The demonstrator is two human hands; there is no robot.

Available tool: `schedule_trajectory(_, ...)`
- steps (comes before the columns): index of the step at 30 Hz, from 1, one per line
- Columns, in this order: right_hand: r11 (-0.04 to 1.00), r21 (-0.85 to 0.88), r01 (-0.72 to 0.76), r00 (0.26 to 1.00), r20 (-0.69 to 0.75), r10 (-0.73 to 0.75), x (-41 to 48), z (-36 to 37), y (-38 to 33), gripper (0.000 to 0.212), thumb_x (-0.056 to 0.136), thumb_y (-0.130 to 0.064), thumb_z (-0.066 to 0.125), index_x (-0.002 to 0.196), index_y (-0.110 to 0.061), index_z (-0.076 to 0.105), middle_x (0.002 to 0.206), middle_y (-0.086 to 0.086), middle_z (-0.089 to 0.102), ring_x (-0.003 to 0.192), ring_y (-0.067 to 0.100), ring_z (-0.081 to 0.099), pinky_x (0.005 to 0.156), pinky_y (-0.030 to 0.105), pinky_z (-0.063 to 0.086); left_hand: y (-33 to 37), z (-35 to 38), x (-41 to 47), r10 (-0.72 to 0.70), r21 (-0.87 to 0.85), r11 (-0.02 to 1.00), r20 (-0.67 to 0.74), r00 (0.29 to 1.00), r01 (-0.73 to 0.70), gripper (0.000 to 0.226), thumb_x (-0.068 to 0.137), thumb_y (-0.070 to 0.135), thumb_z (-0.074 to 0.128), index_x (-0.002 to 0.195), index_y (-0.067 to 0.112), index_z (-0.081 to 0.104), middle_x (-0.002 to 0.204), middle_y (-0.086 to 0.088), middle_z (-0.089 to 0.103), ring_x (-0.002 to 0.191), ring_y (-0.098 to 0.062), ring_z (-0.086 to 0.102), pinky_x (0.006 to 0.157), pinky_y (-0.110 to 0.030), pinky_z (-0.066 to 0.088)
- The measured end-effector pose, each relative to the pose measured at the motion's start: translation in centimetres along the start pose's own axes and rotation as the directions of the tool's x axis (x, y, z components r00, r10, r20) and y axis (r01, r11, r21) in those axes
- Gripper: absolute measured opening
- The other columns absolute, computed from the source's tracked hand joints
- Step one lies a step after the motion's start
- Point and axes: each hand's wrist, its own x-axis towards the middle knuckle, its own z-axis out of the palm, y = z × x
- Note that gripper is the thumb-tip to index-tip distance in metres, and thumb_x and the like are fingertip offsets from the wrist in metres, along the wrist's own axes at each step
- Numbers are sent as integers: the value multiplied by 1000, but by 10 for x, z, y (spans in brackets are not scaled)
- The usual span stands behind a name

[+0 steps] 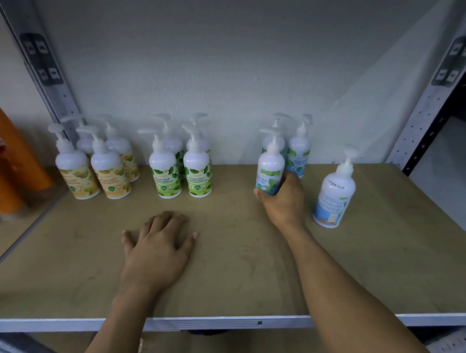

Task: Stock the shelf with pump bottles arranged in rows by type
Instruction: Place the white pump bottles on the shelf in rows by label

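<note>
On the tan shelf board point(246, 275) the pump bottles sit toward the back near the wall, clumped by label. Far left is the yellow-label bunch point(93, 171), four of them I think, two in front and two behind. Just right of those is the green-label bunch point(183, 172), same deal, two by two. Right of the middle is the blue stuff: a blue-label pair point(297, 153) close to the wall, and one more blue-label bottle point(270, 165) right in front of them. That one is upright, with the right hand point(284, 200) wrapped round its lower half, thumb on the left side. Can't tell if its base is actually down on the board, since the hand hides it. A lone bottle point(335, 192) stands well off to the right, back label facing the camera. The left hand point(159, 248) lies flat on the board in front of the green ones, palm down and fingers spread, holding nothing. Off the left end of the shelf are some blurry orange containers point(4, 164).
</note>
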Motion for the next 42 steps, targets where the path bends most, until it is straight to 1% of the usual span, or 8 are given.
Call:
schedule_trajectory(12,1000,13,-21,999,25,21,4,-5,2,50,72,-37,85,111,-19,58,111,-1,68,101,21,66,84,39,55,1,-2,0,-4,3,1000,13,1000,4,54,94,70,33,141,44,43,153,18,36,145,-12,27,117,-65,13)
schedule_trajectory(20,999,38,-28,997,76,25,6,-11,4,48,81,-24,80,121,-14,57,121,2,69,112,23,64,85,25,45,0,-2,1,-5,8,1000,25,1000,4,56,94,71,32,142,44,42,154,17,34,146,-12,26,117,-65,12)
schedule_trajectory(22,998,60,-35,997,71,31,7,-11,4,55,75,-30,83,121,-15,57,118,2,68,109,22,65,84,26,46,0,-2,1,-2,8,1000,24,1000,1,56,94,71,32,142,44,43,154,18,35,146,-12,27,117,-66,13)
schedule_trajectory(24,997,67,-38,998,45,35,7,-11,4,68,63,-46,85,119,-20,57,115,0,65,103,18,64,85,32,53,0,-2,1,-2,7,1000,20,1000,1,55,93,71,33,141,44,43,153,18,35,146,-11,27,117,-66,13)
schedule_trajectory(26,997,62,-38,999,30,36,7,-9,7,70,58,-52,86,115,-22,58,113,-1,62,99,17,64,85,36,55,1,-2,1,-2,10,1000,21,1000,2,55,94,71,33,141,44,43,153,18,35,146,-11,26,117,-65,13)
schedule_trajectory(32,996,88,-29,1000,11,28,10,-9,9,50,74,-25,85,116,-13,61,113,4,67,103,21,64,83,27,46,-1,1,1,-6,17,1000,15,1000,5,55,93,71,32,140,46,42,153,19,35,145,-11,28,116,-65,15)
schedule_trajectory(37,997,72,-7,1000,9,6,10,-9,12,37,80,-17,78,113,-12,62,114,4,70,106,23,64,84,25,45,-2,1,2,-5,15,1000,19,1000,5,55,93,72,32,141,46,42,153,19,35,145,-12,27,116,-65,15)
schedule_trajectory(42,997,76,6,1000,24,-7,9,-10,11,36,82,-15,76,115,-12,62,118,5,70,109,23,64,89,28,48,-2,1,2,-7,9,1000,15,1000,7,55,93,72,33,141,45,43,153,18,35,145,-12,27,116,-66,15)
